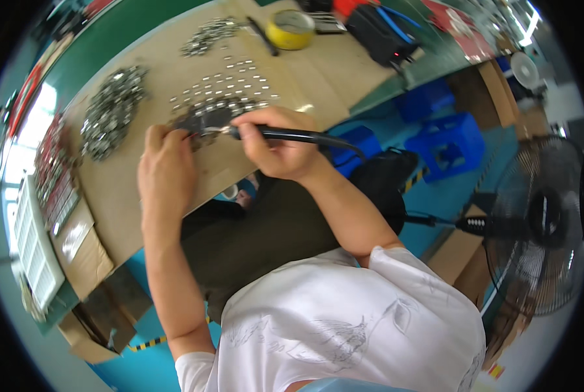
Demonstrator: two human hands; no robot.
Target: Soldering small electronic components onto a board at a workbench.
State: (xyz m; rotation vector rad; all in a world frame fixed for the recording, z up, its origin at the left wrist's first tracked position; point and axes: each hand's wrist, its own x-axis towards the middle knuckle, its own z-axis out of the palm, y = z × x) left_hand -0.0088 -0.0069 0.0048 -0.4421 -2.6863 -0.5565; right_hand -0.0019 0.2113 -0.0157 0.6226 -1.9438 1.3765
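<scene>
My right hand (pixel 282 147) grips a soldering iron (pixel 301 136) by its black handle. Its metal tip points left toward a dark flat piece (pixel 205 121) at the near edge of the table. My left hand (pixel 166 171) is at the left of that piece, its fingers bent together by the iron's tip. Whatever those fingers pinch is too small and blurred to name. Just beyond both hands, small shiny metal parts (pixel 230 83) stand in rows on the brown tabletop (pixel 118 189). Darker parts lie close together between these rows and my hands.
A large heap of metal parts (pixel 113 111) lies left, a smaller heap (pixel 210 36) at the back. Red-wired parts (pixel 53 160) and a white rack (pixel 35 242) are far left. Yellow tape (pixel 290 29) and a black device (pixel 380 36) stand behind. A fan (pixel 540 215) is right.
</scene>
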